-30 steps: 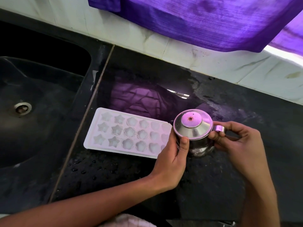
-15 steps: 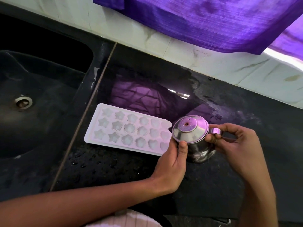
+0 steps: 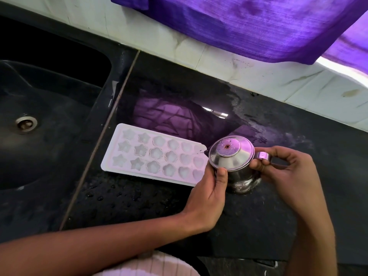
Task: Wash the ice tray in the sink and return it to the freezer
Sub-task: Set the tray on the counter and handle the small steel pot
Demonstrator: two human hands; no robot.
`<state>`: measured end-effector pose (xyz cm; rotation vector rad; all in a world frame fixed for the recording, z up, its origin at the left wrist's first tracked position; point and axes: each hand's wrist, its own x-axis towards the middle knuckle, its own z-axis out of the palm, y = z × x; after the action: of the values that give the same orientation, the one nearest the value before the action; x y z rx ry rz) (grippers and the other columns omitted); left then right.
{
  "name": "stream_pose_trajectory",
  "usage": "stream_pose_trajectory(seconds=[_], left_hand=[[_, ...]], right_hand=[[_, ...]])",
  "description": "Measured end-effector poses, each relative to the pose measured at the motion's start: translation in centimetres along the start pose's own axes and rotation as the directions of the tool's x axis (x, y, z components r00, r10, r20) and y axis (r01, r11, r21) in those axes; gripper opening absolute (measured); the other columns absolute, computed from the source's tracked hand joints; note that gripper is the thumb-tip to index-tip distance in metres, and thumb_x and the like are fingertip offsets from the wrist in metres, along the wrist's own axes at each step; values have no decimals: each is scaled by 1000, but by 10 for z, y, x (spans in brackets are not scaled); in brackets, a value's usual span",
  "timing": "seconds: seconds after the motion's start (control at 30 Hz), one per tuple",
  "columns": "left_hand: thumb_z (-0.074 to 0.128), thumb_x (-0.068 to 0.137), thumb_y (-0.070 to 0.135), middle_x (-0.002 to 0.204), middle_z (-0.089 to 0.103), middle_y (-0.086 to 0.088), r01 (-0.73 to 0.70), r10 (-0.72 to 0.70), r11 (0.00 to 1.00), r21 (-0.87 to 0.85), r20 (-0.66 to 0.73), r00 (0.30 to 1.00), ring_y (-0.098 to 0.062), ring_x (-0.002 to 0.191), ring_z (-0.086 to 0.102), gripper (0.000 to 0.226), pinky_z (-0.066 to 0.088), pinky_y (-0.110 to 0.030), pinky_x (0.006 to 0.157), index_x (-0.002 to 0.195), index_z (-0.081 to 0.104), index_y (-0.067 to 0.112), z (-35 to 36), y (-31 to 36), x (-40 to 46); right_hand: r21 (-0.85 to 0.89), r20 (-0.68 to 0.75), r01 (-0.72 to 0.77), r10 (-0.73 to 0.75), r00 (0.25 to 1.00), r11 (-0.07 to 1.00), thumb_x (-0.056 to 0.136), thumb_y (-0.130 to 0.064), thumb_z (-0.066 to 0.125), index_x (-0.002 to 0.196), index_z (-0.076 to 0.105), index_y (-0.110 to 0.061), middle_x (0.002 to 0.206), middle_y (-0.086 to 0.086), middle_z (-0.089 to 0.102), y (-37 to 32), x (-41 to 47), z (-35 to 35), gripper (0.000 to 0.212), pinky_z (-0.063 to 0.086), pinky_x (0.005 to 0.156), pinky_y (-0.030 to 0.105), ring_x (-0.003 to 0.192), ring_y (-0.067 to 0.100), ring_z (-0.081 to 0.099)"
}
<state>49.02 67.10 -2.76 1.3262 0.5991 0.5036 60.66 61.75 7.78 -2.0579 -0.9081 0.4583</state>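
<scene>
One black counter (image 3: 249,212), wet and beaded with droplets near its front left, running back to a pale tiled wall (image 3: 229,62). One dark sink (image 3: 49,136) sunk at the left, a single round drain (image 3: 26,123) in its floor, a thin seam separating basin surround from counter. One purple cloth (image 3: 249,24) hanging over the wall, mirrored in the wet stone below.

One white ice tray (image 3: 157,156) lying flat on the counter just right of the seam, outside the sink; three rows of six moulds, eighteen in all, stars to the left, flowers in the middle, hearts to the right. Right end tucked against one small steel pot (image 3: 237,166) capped by a domed lid.

Two hands. Left hand (image 3: 209,194) curled around the pot's near side, thumb pressed up at the lid's rim. Right hand (image 3: 288,174) pinching the pot's small handle between thumb and fingers.

Bare counter open in front of the tray and to the right of the hands.
</scene>
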Motion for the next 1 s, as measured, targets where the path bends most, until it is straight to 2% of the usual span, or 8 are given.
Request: stream_pose_trajectory(seconds=[0.17,0.27,0.37,0.43,0.57,0.7,0.87,1.0], left_hand=[[25,91,51,129,29,45,-31,32,999,18,-22,999,32,118,26,44,20,3,98,135,19,47,-2,8,-1],[24,90,59,143,32,33,-64,66,997,33,-38,997,19,131,27,57,24,-11,109,144,18,40,-1,7,-3],[23,87,63,151,28,24,-71,73,996,47,-41,996,11,137,25,70,24,-22,115,150,14,33,2,3,-5],[23,87,62,151,28,26,-56,57,998,38,-33,998,13,136,25,69,24,-20,114,150,11,36,3,2,-8],[22,88,59,147,26,32,7,-6,1000,29,-16,1000,16,132,26,59,21,-8,108,144,9,47,6,2,-14],[21,87,57,128,22,49,60,-60,997,57,2,998,29,117,25,48,17,7,94,132,5,58,7,2,-20],[15,89,61,143,31,28,97,-98,993,62,19,995,10,127,30,61,20,-8,101,147,12,43,10,-4,-26],[16,91,58,138,31,29,105,-107,992,70,27,994,8,128,31,60,21,-4,98,148,14,40,11,-4,-27]], right_hand=[[85,-16,-15,16,1000,996,68,-6,76,75,72,-24,76,-3,74,0,-4,-1,19,53,65,38,66,14,64],[125,-8,-10,12,1000,992,68,-2,75,76,72,-20,73,-12,74,0,-5,-1,20,54,60,24,63,5,65],[123,5,-2,1,1000,992,63,-9,76,79,72,-20,74,-11,74,-1,-6,-2,20,55,59,23,63,4,67],[113,13,-2,0,1000,994,59,-15,75,79,73,-21,76,-9,74,-1,-7,-3,21,54,60,26,66,8,68],[63,53,0,-4,999,998,68,0,75,78,73,-19,79,-10,75,1,-7,-6,21,55,65,32,69,10,69],[10,101,7,-8,995,1000,67,-1,77,78,75,-22,79,-7,75,4,-5,-7,24,58,65,23,74,12,71],[-72,128,17,-8,992,997,65,-6,79,80,75,-17,80,-5,75,7,-4,-9,19,56,68,20,77,12,72],[-107,126,30,-17,992,994,65,-8,80,80,75,-19,80,-8,75,7,-5,-10,19,57,71,20,77,10,71]])
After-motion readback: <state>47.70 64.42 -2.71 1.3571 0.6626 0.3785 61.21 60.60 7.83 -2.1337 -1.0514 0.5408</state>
